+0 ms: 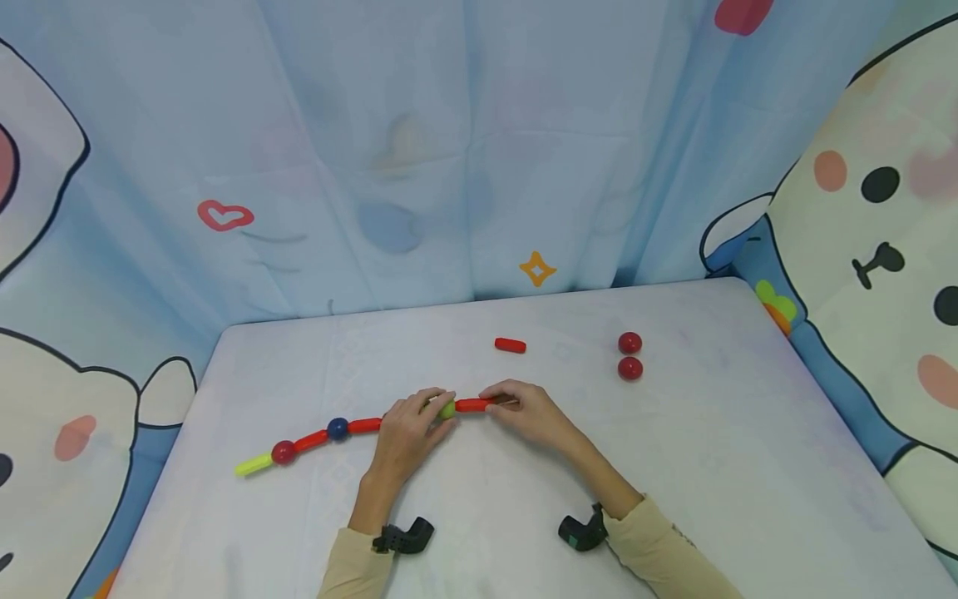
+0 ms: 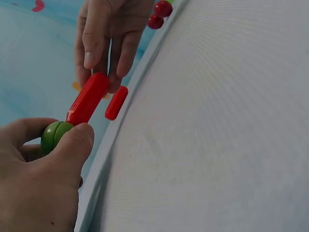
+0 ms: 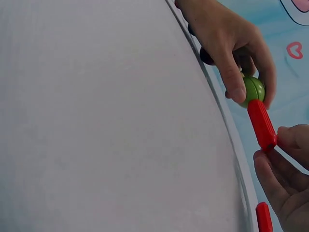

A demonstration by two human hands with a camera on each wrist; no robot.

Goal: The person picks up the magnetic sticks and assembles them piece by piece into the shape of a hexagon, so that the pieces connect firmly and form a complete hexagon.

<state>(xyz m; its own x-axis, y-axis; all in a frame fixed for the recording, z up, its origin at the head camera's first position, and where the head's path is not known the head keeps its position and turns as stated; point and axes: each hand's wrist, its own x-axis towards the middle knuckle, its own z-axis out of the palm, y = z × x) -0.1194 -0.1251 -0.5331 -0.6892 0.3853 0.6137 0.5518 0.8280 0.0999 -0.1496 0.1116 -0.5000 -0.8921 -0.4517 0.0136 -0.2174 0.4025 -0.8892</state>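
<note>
A chain of coloured sticks and balls lies across the white table. From its left end run a yellow-green stick (image 1: 254, 464), a red ball (image 1: 283, 452), a red stick (image 1: 311, 441), a blue ball (image 1: 338, 429) and another red stick (image 1: 365, 425), which passes under my left hand (image 1: 407, 428). That hand pinches a green ball (image 2: 57, 136) between thumb and fingers. Out of the green ball extends a ridged red connector stick (image 2: 88, 100). My right hand (image 1: 533, 413) holds this stick's far end between thumb and fingertips.
A loose red stick (image 1: 511, 345) lies beyond the hands. Two red balls (image 1: 630, 355) sit farther right, one behind the other. Blue patterned curtain (image 1: 449, 166) hangs behind the table (image 1: 711, 466). Each wrist wears a black camera mount (image 1: 407, 537).
</note>
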